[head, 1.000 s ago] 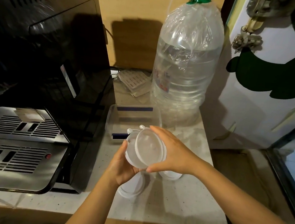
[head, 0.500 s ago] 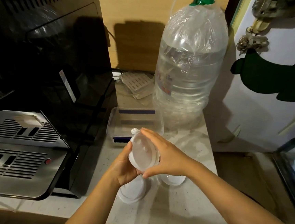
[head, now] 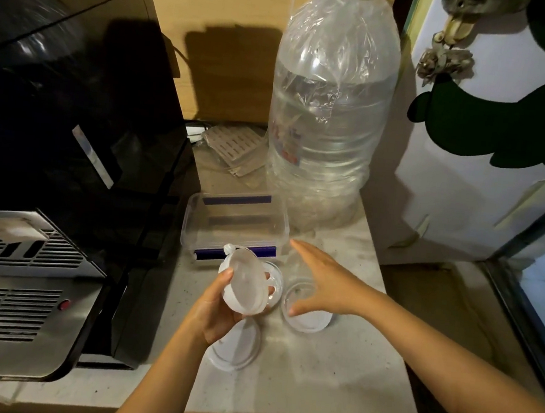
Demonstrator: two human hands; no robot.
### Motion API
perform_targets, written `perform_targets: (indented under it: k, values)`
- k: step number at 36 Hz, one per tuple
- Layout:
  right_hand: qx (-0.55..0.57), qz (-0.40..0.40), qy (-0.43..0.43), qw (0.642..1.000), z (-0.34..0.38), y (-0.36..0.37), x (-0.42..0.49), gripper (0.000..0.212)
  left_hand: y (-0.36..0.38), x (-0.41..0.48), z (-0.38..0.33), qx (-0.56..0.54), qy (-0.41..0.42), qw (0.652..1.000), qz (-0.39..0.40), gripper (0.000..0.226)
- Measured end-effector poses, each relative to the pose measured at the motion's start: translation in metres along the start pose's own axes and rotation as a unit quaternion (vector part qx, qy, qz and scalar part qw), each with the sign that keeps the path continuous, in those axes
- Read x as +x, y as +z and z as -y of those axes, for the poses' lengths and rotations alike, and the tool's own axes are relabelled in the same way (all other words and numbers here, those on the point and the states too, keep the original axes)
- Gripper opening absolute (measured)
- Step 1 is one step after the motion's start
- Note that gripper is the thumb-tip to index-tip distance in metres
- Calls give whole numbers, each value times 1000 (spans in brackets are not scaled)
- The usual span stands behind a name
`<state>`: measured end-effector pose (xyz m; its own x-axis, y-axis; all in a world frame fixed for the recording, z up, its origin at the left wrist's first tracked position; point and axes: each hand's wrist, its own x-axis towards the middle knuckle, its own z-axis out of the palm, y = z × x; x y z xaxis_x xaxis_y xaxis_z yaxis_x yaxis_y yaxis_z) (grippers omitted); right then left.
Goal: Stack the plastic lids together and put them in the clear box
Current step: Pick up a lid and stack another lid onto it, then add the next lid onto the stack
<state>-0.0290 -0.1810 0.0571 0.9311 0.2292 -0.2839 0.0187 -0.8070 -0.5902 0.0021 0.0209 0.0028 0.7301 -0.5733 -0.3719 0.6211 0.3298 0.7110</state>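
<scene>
Nearest us, a round translucent lid [head: 235, 348] lies flat on the pale speckled surface [head: 315, 384], partly tucked under the left wrist. Just above it the left hand [head: 219, 310] is clamped on a small stack of lids [head: 245, 281], tilted up on edge, thumb on the near rim and fingers [head: 269, 280] showing through the thin plastic from behind; a little tab sticks out at the top. To the right, the right hand [head: 327, 285] is spread wide and holds nothing, hovering just over another lid [head: 306, 311] that rests flat, thumb near its rim. Beyond both hands sits the clear box [head: 235, 226], open-topped, rectangular, with dark blue strips, right beside a black appliance [head: 72, 142] and in front of the big crinkled water bottle [head: 330, 112]. Now the risks: these lids look thin, smooth and slippery, so I'd judge the flat one could skate away under the fingertips instead of lifting, since there is little edge to catch. The tilted stack is pinched by its rim only, and a loose squeeze could let the lids fan apart or drop. Clear on clear in dim light, too, so misjudging the box's rim seems possible.
</scene>
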Motion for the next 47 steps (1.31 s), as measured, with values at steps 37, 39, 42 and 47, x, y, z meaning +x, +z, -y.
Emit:
perform_targets:
  k: [37, 39, 42, 47]
  values:
    - [-50, -122, 164, 978, -4, 19, 0, 105, -3, 5, 6, -41, -22, 999, -12, 92]
    - [-33, -146, 142, 978, 5, 7, -3, 105, 0, 6, 3, -36, -21, 999, -6, 92]
    - [21, -166, 97, 981, 20, -6, -8, 109, 9, 7, -2, -30, -4, 999, 23, 84]
    - [106, -164, 20, 981, 40, -14, -13, 108, 24, 3, -10, -47, 19, 997, 55, 81]
